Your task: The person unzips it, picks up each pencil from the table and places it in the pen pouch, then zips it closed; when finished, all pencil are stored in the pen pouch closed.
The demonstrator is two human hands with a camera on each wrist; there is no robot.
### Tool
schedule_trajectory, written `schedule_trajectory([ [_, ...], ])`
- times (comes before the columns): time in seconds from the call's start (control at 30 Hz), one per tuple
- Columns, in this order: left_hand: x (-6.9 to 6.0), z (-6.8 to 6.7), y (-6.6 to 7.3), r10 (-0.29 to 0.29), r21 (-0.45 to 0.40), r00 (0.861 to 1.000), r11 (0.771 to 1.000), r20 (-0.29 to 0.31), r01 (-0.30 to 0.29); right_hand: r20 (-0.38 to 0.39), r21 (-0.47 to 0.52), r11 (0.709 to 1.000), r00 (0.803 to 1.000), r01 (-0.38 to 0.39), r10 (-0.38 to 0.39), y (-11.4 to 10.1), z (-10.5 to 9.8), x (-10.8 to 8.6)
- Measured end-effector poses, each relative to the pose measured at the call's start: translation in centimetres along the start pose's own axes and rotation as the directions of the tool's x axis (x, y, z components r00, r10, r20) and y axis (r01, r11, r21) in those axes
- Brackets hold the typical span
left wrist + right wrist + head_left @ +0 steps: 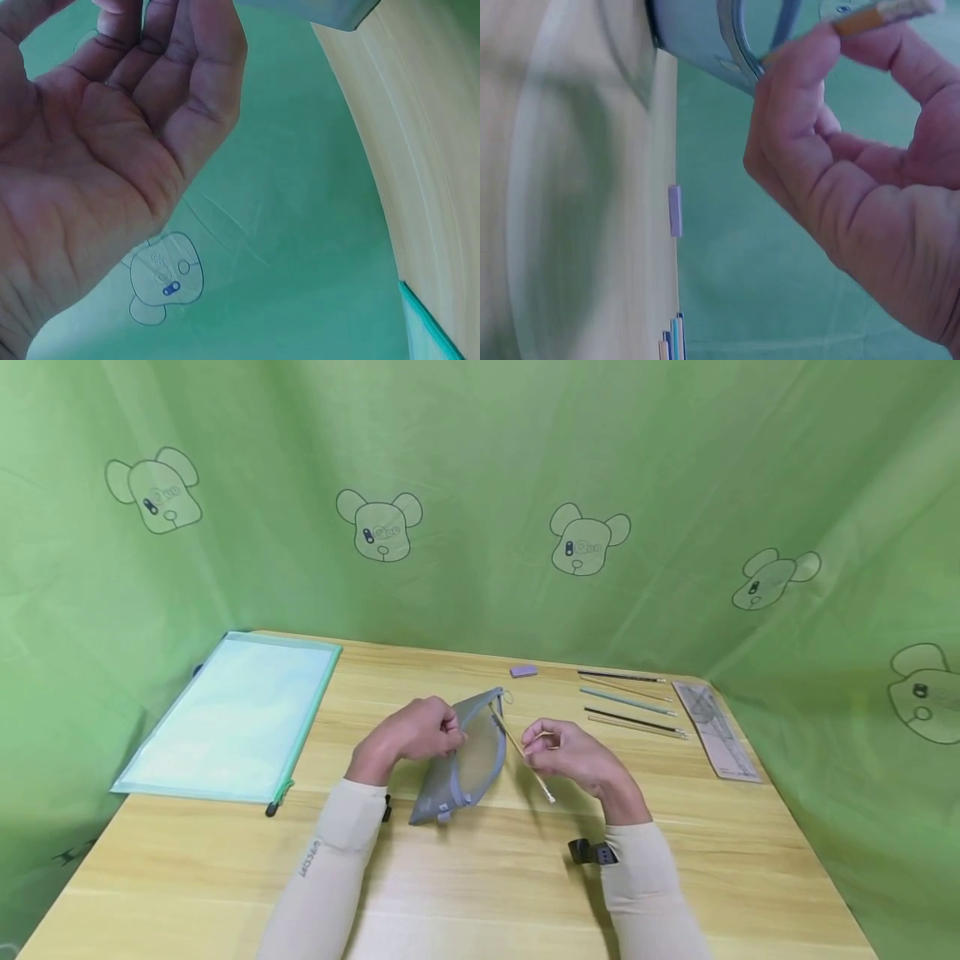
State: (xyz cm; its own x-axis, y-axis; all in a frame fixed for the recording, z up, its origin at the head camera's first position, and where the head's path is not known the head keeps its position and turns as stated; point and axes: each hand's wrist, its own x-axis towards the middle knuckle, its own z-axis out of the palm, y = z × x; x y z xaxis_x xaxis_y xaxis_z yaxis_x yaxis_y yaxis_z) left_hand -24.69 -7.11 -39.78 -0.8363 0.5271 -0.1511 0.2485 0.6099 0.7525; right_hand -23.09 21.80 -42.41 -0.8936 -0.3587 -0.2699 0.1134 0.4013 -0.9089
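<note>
A grey-blue zippered pencil pouch (442, 785) is held up off the table, its mouth gaping toward the right. My left hand (426, 728) pinches the pouch by the near-left edge of its opening. Between thumb and fingers, my right hand (570, 754) grips a yellow pencil (542, 787), eraser end toward me. The pencil's far end reaches the pouch mouth near the zipper's upper end; its tip is hidden there. In the right wrist view the pencil's eraser end (907, 9) sticks out past the fingers. The left wrist view shows curled left fingers (214, 67) and only a corner of the pouch.
Several pencils (630, 697) lie in a row at the right, beside a flat pinkish-grey packet (716, 731). A purple eraser (523, 671) lies near the table's back edge. On the left rests a large teal-edged zip folder (225, 718). Green curtains (480, 593) surround the table.
</note>
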Motion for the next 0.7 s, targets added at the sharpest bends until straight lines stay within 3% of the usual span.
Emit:
schedule_trajectory([
  [0.2, 0.2, 0.6, 0.6, 0.083, -0.025, 0.994, 0.996, 0.072, -0.082, -0.096, -0.014, 0.999, 0.995, 0.032, -0.033, -0.3, 1.4, 0.7],
  [0.47, 0.5, 0.8, 0.6, 0.042, -0.053, 0.998, 0.998, 0.037, -0.040, -0.248, -0.097, 0.994, 0.966, 0.046, -0.069, -1.7, 3.7, 0.9],
  [0.6, 0.4, 0.4, 0.3, 0.016, -0.061, 1.000, 0.998, 0.007, -0.016, -0.236, -0.026, 0.994, 0.966, 0.102, -0.105, -2.2, 4.1, 0.8],
  [0.7, 0.2, 0.0, 0.0, 0.001, -0.069, 1.000, 0.998, -0.017, -0.002, -0.185, 0.027, 0.989, 0.973, 0.148, -0.141, -2.3, 3.9, 0.5],
])
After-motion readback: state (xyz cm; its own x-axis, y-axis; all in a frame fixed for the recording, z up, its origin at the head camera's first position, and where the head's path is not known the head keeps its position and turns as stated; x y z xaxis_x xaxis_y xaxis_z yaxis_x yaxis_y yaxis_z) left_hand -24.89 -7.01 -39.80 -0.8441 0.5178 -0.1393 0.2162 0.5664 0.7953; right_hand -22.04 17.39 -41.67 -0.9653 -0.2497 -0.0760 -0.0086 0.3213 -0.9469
